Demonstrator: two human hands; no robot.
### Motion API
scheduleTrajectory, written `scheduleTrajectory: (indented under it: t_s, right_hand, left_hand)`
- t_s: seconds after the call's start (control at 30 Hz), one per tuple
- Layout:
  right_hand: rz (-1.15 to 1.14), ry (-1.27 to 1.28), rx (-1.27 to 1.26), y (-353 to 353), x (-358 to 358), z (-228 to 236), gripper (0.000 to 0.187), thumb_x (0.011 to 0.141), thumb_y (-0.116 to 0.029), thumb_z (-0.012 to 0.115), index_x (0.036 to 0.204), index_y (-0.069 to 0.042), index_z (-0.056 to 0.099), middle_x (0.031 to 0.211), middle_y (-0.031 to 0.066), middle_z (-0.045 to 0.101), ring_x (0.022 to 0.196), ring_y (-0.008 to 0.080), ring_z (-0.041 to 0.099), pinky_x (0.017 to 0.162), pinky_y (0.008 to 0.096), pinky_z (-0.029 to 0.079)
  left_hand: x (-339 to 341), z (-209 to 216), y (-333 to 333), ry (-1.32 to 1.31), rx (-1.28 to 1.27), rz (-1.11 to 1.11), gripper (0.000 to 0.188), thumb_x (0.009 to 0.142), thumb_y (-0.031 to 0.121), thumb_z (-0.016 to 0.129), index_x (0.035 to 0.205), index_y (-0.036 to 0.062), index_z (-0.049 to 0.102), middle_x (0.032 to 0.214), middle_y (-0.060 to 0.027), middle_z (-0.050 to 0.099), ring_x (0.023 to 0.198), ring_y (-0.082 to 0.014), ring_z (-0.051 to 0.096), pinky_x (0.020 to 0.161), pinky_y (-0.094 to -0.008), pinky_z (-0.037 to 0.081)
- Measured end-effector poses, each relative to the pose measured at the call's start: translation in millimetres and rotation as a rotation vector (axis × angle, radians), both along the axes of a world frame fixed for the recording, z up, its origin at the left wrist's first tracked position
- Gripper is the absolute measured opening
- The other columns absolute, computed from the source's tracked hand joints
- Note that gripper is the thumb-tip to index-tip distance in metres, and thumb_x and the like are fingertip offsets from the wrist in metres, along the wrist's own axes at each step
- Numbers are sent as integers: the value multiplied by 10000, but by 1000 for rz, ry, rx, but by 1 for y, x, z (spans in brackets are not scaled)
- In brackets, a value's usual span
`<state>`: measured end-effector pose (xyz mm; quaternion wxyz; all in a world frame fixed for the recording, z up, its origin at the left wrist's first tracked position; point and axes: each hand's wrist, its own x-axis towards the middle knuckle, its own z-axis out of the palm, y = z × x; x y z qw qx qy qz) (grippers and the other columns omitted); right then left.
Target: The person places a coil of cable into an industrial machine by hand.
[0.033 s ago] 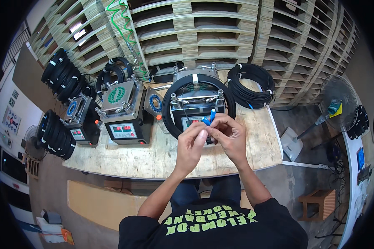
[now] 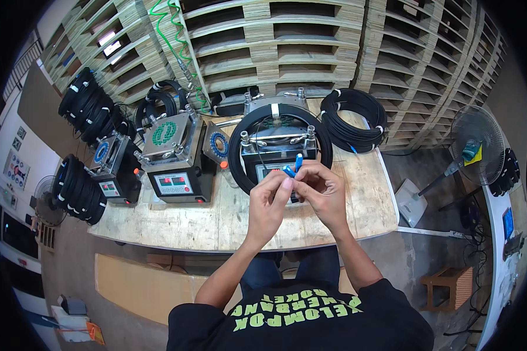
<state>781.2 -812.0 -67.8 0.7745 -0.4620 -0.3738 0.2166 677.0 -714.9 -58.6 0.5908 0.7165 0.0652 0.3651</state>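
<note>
My left hand (image 2: pixel 268 203) and my right hand (image 2: pixel 327 193) meet over the near edge of the wooden table (image 2: pixel 205 225). Their fingertips pinch small blue cable connectors (image 2: pixel 293 167), one pointing up and one sideways. A thin black cable runs from the connectors. Just behind my hands stands a grey winding machine (image 2: pixel 275 131) with a large ring of black cable (image 2: pixel 238 153) lying on top of it. My hands hide the machine's front panel.
Left of it stand a winding machine with a red display (image 2: pixel 174 175) and a smaller one (image 2: pixel 112 171). Black cable coils lie at the back right (image 2: pixel 354 120) and left (image 2: pixel 86 111). Stacked wooden pallets (image 2: pixel 310 52) rise behind. A fan (image 2: pixel 475 145) stands to the right.
</note>
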Motion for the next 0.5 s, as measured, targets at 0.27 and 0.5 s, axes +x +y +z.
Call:
scheduleTrajectory:
  t_s: [0.27,0.5]
  right_hand:
    - [-9,74,54,1,1,-8,161,906,-17,670,1059,36,670,1067,77,642,826,118,662,704,239,539]
    - [-367,31,-45,0,45,-9,139,919,-62,667,1033,15,684,892,43,681,778,80,614,705,194,471]
  left_hand:
    - [11,-19,0,10,-269,-40,330,1026,248,538,958,-56,645,900,-43,597,814,-84,555,736,-216,456]
    - [-6,-51,20,-239,-512,53,321,1068,308,394,1001,14,507,901,-93,595,887,-191,618,887,-377,521]
